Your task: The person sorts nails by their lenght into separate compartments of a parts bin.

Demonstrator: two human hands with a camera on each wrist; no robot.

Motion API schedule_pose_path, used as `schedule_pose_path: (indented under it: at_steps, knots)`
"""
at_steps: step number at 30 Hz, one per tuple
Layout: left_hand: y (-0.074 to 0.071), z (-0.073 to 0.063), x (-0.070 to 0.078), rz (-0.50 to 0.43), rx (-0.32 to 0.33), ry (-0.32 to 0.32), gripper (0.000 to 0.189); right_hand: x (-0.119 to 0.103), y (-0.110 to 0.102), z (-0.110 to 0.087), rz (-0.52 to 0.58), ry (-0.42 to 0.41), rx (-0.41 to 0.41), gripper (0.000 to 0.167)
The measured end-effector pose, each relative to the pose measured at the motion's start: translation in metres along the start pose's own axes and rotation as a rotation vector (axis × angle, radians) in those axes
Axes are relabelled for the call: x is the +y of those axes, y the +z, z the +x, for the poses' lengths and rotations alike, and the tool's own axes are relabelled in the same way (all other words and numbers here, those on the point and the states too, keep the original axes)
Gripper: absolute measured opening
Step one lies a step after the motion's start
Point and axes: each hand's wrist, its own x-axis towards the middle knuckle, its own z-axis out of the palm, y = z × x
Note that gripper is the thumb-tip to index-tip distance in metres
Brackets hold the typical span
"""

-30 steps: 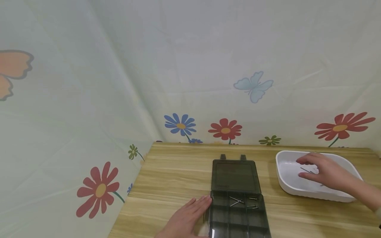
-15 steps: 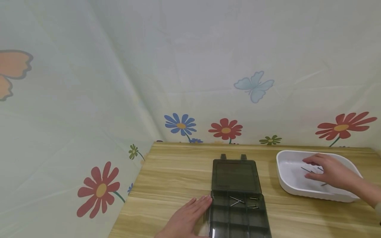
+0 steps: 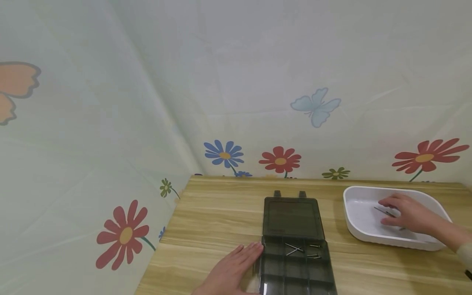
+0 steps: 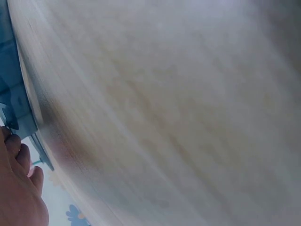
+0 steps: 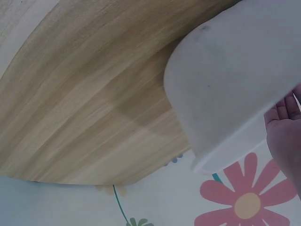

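A dark translucent compartment box [image 3: 295, 266] lies with its lid [image 3: 293, 218] folded back on the table. My left hand [image 3: 232, 268] rests along the box's left edge, its fingers nearly straight; the left wrist view also shows these fingers touching the box. Two crossed nails [image 3: 294, 249] lie in a top middle compartment, and a few short screws [image 3: 314, 256] lie to their right. Over the white tray [image 3: 354, 231], my right hand [image 3: 411, 215] reaches in with fingers bent and thumb apart. Thin nails [image 3: 383, 212] lie below it, partly hidden by the hand.
The wood-grain table [image 3: 214, 213] ends at the back against a pale flowered cloth [image 3: 254, 82]. Two latch tabs [image 3: 289, 194] stick out from the far edge of the lid. Tray walls rise around the right hand.
My right hand has moved slightly right and lower inside the tray, and its thumb and fingers have drawn a little closer. The left hand and the box have stayed put.
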Motion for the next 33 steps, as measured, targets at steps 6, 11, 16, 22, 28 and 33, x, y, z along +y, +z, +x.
schedule_pose_path:
  at_steps: [6, 11, 16, 22, 28, 33]
  knots:
    - [0.001, 0.0, -0.001, 0.03, 0.024, 0.014, 0.11, 0.006, 0.003, 0.002, -0.007, 0.011, -0.012, 0.06]
    - [0.002, 0.0, -0.001, 0.038, 0.032, 0.018, 0.11, 0.009, 0.007, 0.002, -0.006, 0.013, -0.022, 0.057]
    - [0.001, 0.0, 0.0, 0.056, 0.028, 0.016, 0.111, 0.013, 0.01, 0.002, -0.021, 0.003, -0.016, 0.054]
    - [0.001, 0.001, 0.0, 0.067, 0.027, 0.019, 0.113, 0.017, 0.014, 0.001, -0.06, -0.037, 0.003, 0.046]
    - [0.002, 0.0, -0.001, 0.051, 0.029, 0.02, 0.112, 0.02, 0.016, 0.002, -0.073, -0.043, 0.003, 0.04]
    - [0.002, 0.0, -0.002, 0.059, 0.028, 0.022, 0.113, 0.019, 0.019, 0.002, -0.084, -0.085, 0.046, 0.031]
